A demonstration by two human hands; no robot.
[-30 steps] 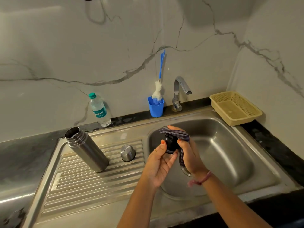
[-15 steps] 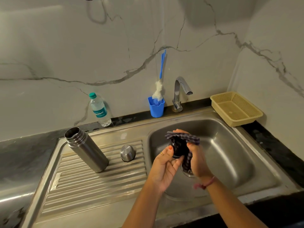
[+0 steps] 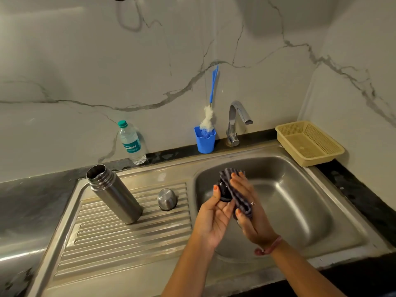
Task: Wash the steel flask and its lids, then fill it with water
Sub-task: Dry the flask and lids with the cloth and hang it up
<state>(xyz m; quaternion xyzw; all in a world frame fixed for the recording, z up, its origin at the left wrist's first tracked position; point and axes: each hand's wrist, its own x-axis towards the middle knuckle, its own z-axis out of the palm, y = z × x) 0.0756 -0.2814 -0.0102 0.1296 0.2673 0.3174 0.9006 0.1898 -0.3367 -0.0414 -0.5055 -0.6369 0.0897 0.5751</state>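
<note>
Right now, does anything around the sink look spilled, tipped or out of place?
Nothing stands out. The steel flask stands open on the drainboard beside its steel cap; the tap shows no running water.

Blk lid [image 3: 222, 190] mostly hidden by cloth [image 3: 236, 195].

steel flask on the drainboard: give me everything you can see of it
The steel flask is a brushed-metal cylinder with a ribbed, threaded neck. Its mouth is open, with no lid on it, and the inside looks dark. It stands upright on the ridged drainboard, left of the basin, behind and left of a domed steel lid that sits apart from it. Neither hand touches it. Whether it holds water cannot be told.
</note>
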